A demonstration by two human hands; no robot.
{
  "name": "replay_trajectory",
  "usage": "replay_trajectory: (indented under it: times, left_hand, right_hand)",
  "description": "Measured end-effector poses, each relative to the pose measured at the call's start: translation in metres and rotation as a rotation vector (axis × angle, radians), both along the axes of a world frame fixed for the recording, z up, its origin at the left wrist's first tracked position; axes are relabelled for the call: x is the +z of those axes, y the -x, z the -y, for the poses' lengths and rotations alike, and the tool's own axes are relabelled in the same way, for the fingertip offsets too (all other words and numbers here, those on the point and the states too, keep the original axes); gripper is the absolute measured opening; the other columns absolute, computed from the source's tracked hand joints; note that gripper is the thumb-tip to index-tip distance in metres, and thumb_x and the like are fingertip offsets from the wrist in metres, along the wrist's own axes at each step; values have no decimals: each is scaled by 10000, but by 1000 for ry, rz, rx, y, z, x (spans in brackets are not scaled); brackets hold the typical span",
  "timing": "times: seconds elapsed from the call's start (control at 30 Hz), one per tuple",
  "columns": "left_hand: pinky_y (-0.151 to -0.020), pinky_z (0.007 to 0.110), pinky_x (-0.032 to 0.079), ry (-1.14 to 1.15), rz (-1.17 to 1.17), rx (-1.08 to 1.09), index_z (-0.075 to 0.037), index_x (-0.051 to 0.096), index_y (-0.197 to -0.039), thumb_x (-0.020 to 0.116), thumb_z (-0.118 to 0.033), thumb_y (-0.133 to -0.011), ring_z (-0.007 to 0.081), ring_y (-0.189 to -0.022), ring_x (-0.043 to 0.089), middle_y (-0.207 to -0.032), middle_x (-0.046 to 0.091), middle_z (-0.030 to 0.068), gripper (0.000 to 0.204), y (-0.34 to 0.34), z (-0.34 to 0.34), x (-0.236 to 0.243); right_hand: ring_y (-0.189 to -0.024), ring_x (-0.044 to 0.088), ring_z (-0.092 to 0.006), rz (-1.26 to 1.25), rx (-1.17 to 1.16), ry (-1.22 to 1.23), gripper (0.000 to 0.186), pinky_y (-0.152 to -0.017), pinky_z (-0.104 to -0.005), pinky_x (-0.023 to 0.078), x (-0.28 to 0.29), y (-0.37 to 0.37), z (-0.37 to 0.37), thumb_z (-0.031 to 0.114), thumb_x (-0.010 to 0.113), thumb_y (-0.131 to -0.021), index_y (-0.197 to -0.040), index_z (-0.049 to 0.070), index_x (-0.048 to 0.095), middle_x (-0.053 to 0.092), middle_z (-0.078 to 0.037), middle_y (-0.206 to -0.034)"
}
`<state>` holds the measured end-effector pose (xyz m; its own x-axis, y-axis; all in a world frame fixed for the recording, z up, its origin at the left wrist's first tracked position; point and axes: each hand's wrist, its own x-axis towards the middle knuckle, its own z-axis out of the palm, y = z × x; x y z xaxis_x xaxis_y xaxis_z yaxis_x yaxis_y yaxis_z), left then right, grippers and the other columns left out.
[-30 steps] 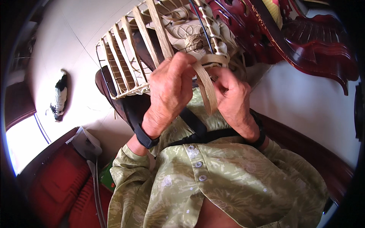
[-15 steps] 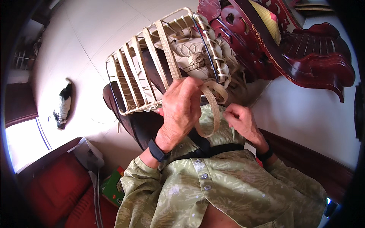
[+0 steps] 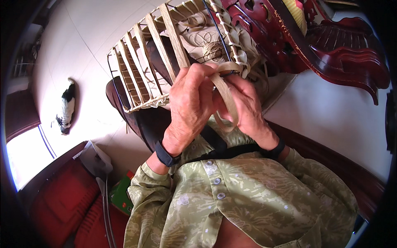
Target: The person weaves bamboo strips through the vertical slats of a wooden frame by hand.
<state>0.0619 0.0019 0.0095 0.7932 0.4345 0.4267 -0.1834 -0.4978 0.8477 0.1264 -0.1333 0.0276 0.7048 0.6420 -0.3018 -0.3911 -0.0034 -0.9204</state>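
A half-woven basket frame [image 3: 173, 35] with flat tan slats and wire edges leans across my dark-trousered legs, its near rim at my hands. My left hand [image 3: 188, 103] is closed, thumb and fingers pinching a tan weaving strip [image 3: 226, 97] at the rim. That strip curls in a loop between the two hands. My right hand [image 3: 248, 111] has come in from the other side, its fingers closed about the strip close to the rim; the fingertips are partly covered by the loop. Light cord binding [image 3: 231, 39] wraps the basket's right edge.
Behind the basket lies a coil of tan strip [image 3: 213, 50]. A carved dark-red wooden chair [image 3: 331, 62] stands at the right. A small black-and-white animal [image 3: 66, 106] lies on the pale floor at the left. Red cushions [image 3: 62, 202] and a green box [image 3: 121, 194] are at lower left.
My right hand has moved up and left, from beside the hanging loop to the strip near the rim. The loop is drawn smaller. The whole view has shifted slightly.
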Motion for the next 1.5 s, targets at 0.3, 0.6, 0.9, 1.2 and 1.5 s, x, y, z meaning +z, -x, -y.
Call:
replay_trajectory:
  times: [0.3,0.6,0.9,1.2,1.5]
  left_hand:
    - [-604,400,457,-115,68,75,-25,590,-978,557,126,-820,308,-666,552,-754,599,117,221,-12,-7,1]
    - [-594,405,451,-36,54,40,-30,591,-979,558,117,-833,331,-649,540,-777,602,119,210,-12,-6,-3]
    - [-649,396,501,12,43,59,-26,606,-975,567,76,-882,323,-736,620,-828,636,118,144,-12,-2,-3]
    - [-663,370,519,82,64,53,-24,625,-991,549,85,-891,295,-747,645,-838,652,114,165,-10,-1,-4]
    - [-654,306,523,109,106,-17,-9,625,-1013,517,90,-932,211,-760,651,-950,702,100,167,-11,-3,-5]
  right_hand:
    - [-527,554,-88,447,292,569,179,-487,-270,435,-22,-9,78,165,660,-921,-882,-4,705,661,-79,-726]
    - [-723,659,-342,736,351,1259,225,-694,-410,505,-75,-38,163,208,685,-872,-929,-7,649,692,-155,-783]
    - [-601,593,-68,627,146,481,202,-534,-284,484,12,-3,39,-6,592,-926,-1076,33,721,705,-96,-757]
    - [-808,629,-85,384,243,352,389,-696,-285,518,3,-8,37,54,684,-928,-1313,74,625,708,-65,-889]
    - [-545,590,-143,606,413,593,249,-506,-339,473,-48,-20,61,175,612,-983,-1205,89,683,639,-96,-668]
